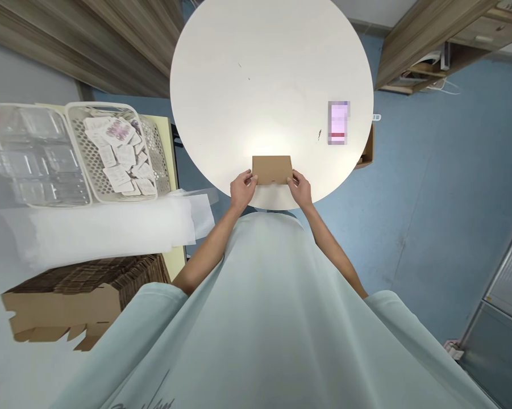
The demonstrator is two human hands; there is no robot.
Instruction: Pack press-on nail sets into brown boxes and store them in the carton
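Pinching a brown cardboard box [272,170] by opposite ends between left hand [242,189] and right hand [300,189], over a round white bench [273,68], blurred pink rectangle [338,121] beyond the right hand.

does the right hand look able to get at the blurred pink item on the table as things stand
Probably yes: the right hand would have to let go of the cardboard box, but nothing seems to stand between it and the blurred pink item.
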